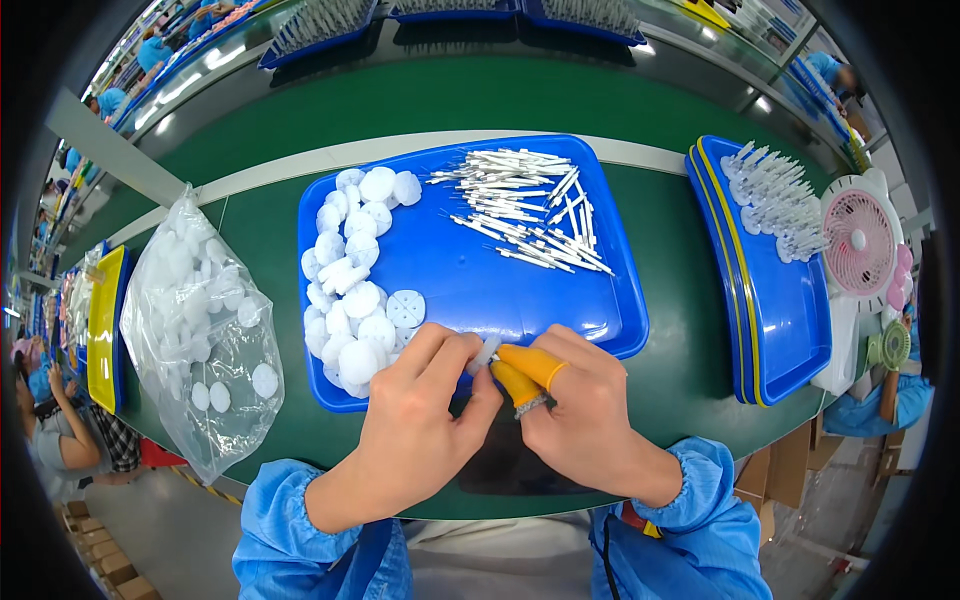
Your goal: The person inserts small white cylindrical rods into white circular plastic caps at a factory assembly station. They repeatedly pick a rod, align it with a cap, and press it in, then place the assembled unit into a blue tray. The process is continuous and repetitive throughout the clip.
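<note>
Over the near edge of a blue tray, my two hands meet. My left hand is closed, pinching a translucent white plastic disc turned edge-on between thumb and fingers. Yellow covers sit on the thumb and index finger of my right hand, whose fingertips press together against the disc; whatever they grip is mostly hidden. Inside the tray, a heap of similar white discs lies along the left side. Thin white sticks with fine wire-like ends are spread at the tray's upper right.
A clear bag of white discs lies left of the tray on the green workbench, beside a yellow tray. Stacked blue trays at right hold rows of white pieces, near a pink-and-white fan. Other people work beyond.
</note>
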A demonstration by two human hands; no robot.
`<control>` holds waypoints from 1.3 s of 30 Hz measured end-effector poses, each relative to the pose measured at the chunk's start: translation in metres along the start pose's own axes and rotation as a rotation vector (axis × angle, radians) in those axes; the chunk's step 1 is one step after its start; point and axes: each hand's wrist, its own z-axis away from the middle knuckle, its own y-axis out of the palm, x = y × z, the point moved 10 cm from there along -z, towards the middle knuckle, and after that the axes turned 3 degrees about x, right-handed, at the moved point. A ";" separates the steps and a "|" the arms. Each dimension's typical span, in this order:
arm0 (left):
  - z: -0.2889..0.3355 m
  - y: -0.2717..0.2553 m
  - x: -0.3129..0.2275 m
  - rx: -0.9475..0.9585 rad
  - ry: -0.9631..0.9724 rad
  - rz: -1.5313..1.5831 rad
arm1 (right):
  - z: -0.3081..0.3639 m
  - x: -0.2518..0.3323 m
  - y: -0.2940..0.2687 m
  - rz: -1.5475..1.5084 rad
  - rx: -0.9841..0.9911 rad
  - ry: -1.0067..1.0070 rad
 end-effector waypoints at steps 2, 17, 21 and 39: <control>-0.001 -0.002 0.002 -0.019 -0.014 -0.014 | -0.009 -0.005 0.001 -0.024 0.055 0.052; -0.011 -0.022 0.025 -0.031 -0.206 0.192 | -0.052 -0.038 -0.009 0.324 0.092 0.021; -0.011 -0.018 0.025 -0.012 -0.196 0.198 | -0.026 -0.002 -0.015 -0.031 0.151 0.061; -0.009 -0.004 0.024 0.010 -0.168 0.143 | -0.015 -0.006 -0.003 0.188 0.234 -0.051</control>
